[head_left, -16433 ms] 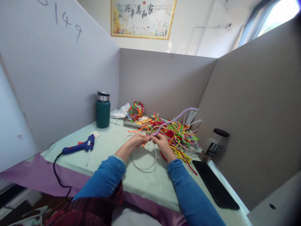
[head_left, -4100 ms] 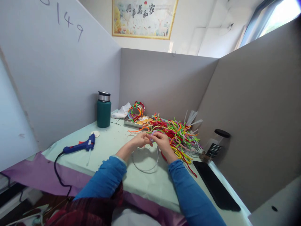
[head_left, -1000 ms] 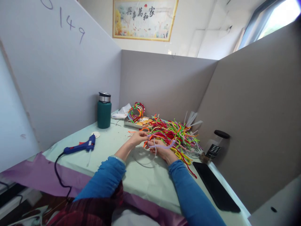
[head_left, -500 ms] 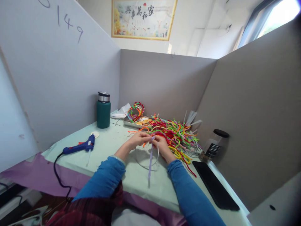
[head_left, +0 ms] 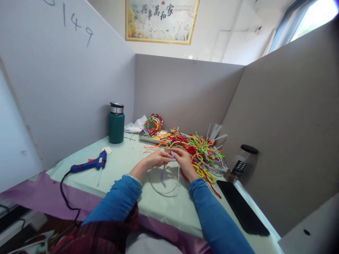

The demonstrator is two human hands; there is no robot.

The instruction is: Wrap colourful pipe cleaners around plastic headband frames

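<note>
My left hand and my right hand meet above the middle of the table, fingertips pinched close together. Between them they hold a thin whitish hoop whose curve hangs down towards me; its top is hidden by my fingers. A lavender pipe cleaner is bent around the hoop at my fingertips, and its loose tail dangles inside the curve, nearer my left hand. Just behind my right hand spreads a tangled pile of coloured pipe cleaners.
A metal tray holding colourful wrapped hoops stands at the back. To the left are a green bottle and a blue glue gun with its cord. On the right lie a black slab and a tilted clear jar.
The lavender tail has swung from hanging straight towards me to a shorter curl on the left. My right fingers have risen slightly, and the hoop's curve shows more fully.
</note>
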